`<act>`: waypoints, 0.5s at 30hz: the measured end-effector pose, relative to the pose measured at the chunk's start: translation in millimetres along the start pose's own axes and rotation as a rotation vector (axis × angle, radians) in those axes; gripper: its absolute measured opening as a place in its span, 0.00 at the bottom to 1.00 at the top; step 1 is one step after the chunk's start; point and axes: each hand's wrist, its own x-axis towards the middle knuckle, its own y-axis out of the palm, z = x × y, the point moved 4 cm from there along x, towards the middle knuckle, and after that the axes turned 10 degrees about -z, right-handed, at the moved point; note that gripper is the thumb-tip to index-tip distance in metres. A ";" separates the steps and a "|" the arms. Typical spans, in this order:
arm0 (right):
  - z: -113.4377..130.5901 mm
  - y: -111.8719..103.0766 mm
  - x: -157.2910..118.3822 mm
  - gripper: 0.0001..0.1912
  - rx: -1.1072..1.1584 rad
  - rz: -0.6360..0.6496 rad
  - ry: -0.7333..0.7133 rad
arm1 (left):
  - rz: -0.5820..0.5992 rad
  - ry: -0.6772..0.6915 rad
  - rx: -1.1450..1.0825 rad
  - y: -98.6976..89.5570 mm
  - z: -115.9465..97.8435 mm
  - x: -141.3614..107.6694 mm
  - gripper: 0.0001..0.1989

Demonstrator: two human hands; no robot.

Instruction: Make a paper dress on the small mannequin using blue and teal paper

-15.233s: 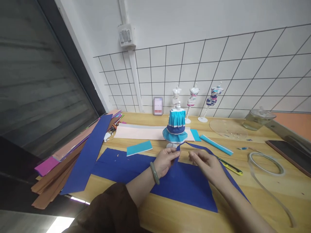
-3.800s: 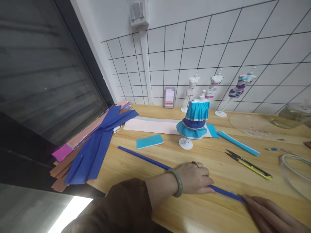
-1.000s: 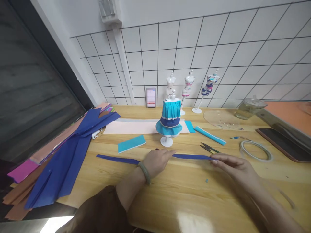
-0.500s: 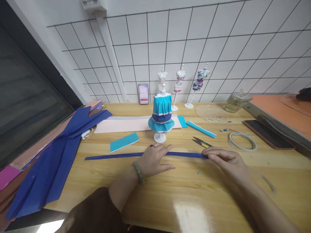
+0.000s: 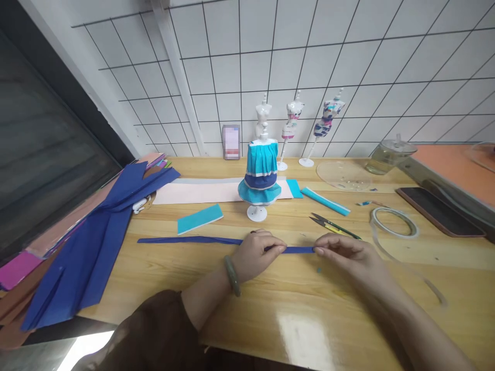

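Observation:
A narrow dark blue strip [image 5: 193, 239] runs sideways across the wooden table. My left hand [image 5: 260, 253], with a green bangle at its wrist, pinches the strip right of its middle. The strip's right end is between the thumb and fingers of my right hand [image 5: 340, 252]. Behind my hands stands a small dress form in a turquoise and blue tiered dress [image 5: 262, 167]. Black-bladed snips [image 5: 332, 225] lie just behind my right hand. A turquoise piece [image 5: 200, 219] lies behind the strip's left part.
Large blue sheets [image 5: 88, 247] cover the left side. Three more dress forms, a propped phone [image 5: 231, 142] and a glass jar [image 5: 389, 154] stand at the back. A tape roll [image 5: 394, 222] and dark phone [image 5: 439, 211] lie at right.
My left hand has moved slightly right, and its spread fingers have closed on the strip. My right hand has shifted slightly left with the strip's end. The whole view has shifted a little.

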 end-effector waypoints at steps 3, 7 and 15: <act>-5.4 -5.7 3.1 0.16 0.044 -0.089 0.057 | 0.002 -0.015 0.009 -5.1 1.0 0.8 0.10; -14.5 -15.0 8.4 0.18 0.072 -0.178 0.091 | 0.018 -0.109 -0.002 -11.8 6.7 1.7 0.12; -22.3 -10.9 9.0 0.19 0.055 -0.051 0.139 | 0.043 -0.227 -0.075 -13.9 13.9 1.0 0.15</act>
